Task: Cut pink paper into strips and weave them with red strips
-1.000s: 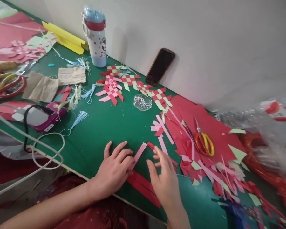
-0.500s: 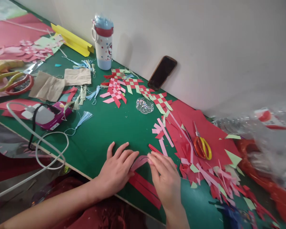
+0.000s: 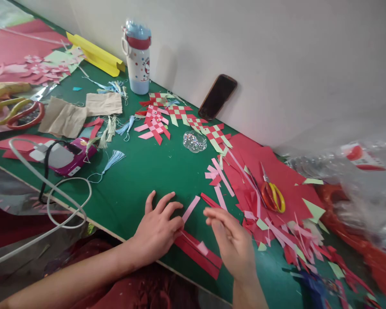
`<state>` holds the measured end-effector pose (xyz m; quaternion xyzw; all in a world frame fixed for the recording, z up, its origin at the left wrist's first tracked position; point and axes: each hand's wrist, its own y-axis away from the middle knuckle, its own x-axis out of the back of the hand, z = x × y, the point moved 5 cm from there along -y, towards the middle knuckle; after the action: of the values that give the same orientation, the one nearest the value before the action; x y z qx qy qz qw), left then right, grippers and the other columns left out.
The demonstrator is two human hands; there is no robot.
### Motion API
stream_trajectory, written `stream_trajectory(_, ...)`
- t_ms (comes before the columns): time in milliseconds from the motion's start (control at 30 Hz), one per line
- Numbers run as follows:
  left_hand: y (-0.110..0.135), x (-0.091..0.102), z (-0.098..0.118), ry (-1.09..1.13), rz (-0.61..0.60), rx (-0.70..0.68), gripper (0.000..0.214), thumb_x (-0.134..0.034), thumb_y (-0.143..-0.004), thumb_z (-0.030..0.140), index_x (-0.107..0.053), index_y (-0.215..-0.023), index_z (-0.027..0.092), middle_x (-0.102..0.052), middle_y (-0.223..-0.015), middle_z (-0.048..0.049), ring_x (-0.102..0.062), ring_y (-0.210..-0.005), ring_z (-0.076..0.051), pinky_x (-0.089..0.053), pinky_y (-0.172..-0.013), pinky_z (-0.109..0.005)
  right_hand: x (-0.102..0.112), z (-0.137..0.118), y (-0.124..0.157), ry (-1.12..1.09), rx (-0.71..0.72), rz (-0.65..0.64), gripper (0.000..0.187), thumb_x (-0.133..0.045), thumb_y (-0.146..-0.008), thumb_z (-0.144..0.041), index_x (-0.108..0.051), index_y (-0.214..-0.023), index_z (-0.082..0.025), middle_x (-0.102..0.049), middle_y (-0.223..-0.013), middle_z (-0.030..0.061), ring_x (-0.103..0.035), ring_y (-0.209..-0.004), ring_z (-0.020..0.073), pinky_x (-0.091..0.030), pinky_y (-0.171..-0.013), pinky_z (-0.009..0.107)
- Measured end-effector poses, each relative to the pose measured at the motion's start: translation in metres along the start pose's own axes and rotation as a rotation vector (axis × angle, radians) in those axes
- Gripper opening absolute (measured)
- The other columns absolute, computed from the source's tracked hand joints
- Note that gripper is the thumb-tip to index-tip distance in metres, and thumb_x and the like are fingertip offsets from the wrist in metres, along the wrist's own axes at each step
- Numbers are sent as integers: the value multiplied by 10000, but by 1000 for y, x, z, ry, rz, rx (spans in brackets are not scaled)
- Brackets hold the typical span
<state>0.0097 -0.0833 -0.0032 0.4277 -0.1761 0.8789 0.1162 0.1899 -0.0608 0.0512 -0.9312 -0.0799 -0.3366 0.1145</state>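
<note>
My left hand (image 3: 159, 225) rests on the green table near its front edge. Its thumb and index finger pinch pink paper strips at their left ends, while the other fingers are spread. One pink paper strip (image 3: 191, 209) slants up and away from the fingertips; another pink strip end (image 3: 202, 248) lies over red paper strips (image 3: 209, 264). Part of these strips is hidden under the hand. My right hand (image 3: 234, 240) is just right of them, raised, fingers loosely extended and holding nothing visible.
Scissors (image 3: 272, 195) lie on red paper (image 3: 244, 159) to the right, among scraps. Beyond my hands are a dish of beads (image 3: 194, 141), woven paper pieces (image 3: 180, 113), a bottle (image 3: 139, 60) and a phone (image 3: 218, 96). A white cable (image 3: 64, 195) loops at left.
My right hand has let go of the pink strip and moved right. The strip, arched between both hands before, now lies straighter, and a second pink end shows over the red strips.
</note>
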Motion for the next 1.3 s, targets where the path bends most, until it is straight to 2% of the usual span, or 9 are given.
stream_trajectory(100, 0, -1, 0, -7, -12, -20, 60, -635, -870, 214, -655, -856, 269, -633, -1252, 0, -397, -1383, -294, -6, -1166, -606, -17, 19, -22, 274, -37, -10, 323, -494, -956, -290, -593, -1251, -205, -674, -1152, 124, -702, -863, 206, -587, -689, 329)
stream_trajectory(267, 1, -3, 0, -31, 17, -33, 111, -617, -893, 207, -668, -854, 298, -637, -1262, 27, -387, -1391, -280, 4, -1161, -610, -36, 17, -38, 354, 40, -67, 177, -483, -940, -260, -633, -853, -223, -664, -894, 66, -669, -768, 199, -546, -665, 321)
stream_trajectory(467, 1, -5, 0, -14, 11, -69, 84, -623, -926, 289, -675, -970, 337, -678, -1187, 64, -392, -1387, -253, 97, -1176, -562, -16, 4, -18, 305, 22, 5, 134, -509, -970, -298, -594, -889, -232, -688, -826, 17, -654, -701, 150, -531, -648, 260)
stream_trajectory(533, 1, -6, -1, -5, 2, -71, 88, -626, -928, 298, -673, -991, 337, -695, -1131, 68, -409, -1373, -243, 126, -1179, -541, -6, 12, -16, 336, 8, 79, 154, -498, -980, -326, -611, -957, -225, -704, -882, 37, -663, -739, 159, -539, -671, 272)
stream_trajectory(633, 1, -7, -1, -4, 4, -82, 100, -621, -934, 317, -676, -1013, 342, -697, -1127, 63, -406, -1374, -238, 138, -1180, -531, 3, 33, -19, 420, 21, 113, 250, -458, -985, -347, -641, -1078, -204, -706, -1017, 97, -650, -930, 232, -527, -817, 379)
stream_trajectory(733, 1, -8, -1, -25, 25, -99, 101, -633, -925, 326, -687, -1009, 337, -700, -1123, 57, -421, -1358, -239, 139, -1178, -530, 3, 52, -23, 485, 40, 82, 289, -455, -971, -363, -674, -1067, -201, -694, -1053, 122, -594, -1014, 285, -476, -894, 465)
stream_trajectory(933, 2, -8, -1, -48, 62, -119, 99, -649, -914, 334, -695, -1001, 324, -704, -1106, 49, -453, -1330, -241, 117, -1179, -527, -3, 61, -24, 540, 40, 30, 265, -428, -974, -313, -644, -857, -215, -678, -937, 97, -570, -917, 259, -446, -842, 415)
stream_trajectory(1133, 0, -7, -1, -29, 70, -115, 99, -653, -911, 325, -690, -1003, 322, -711, -1092, 59, -468, -1314, -238, 131, -1176, -513, -5, 68, -20, 549, 1, 15, 261, -415, -980, -335, -638, -994, -200, -683, -917, 101, -595, -878, 264, -440, -807, 415)
stream_trajectory(1300, 1, -7, -1, -18, 65, -115, 74, -667, -904, 321, -682, -976, 315, -709, -1097, 71, -460, -1318, -237, 144, -1172, -503, -2, 75, -18, 507, -35, 14, 265, -431, -970, -356, -654, -949, -214, -701, -862, 79, -621, -809, 250, -458, -761, 397)
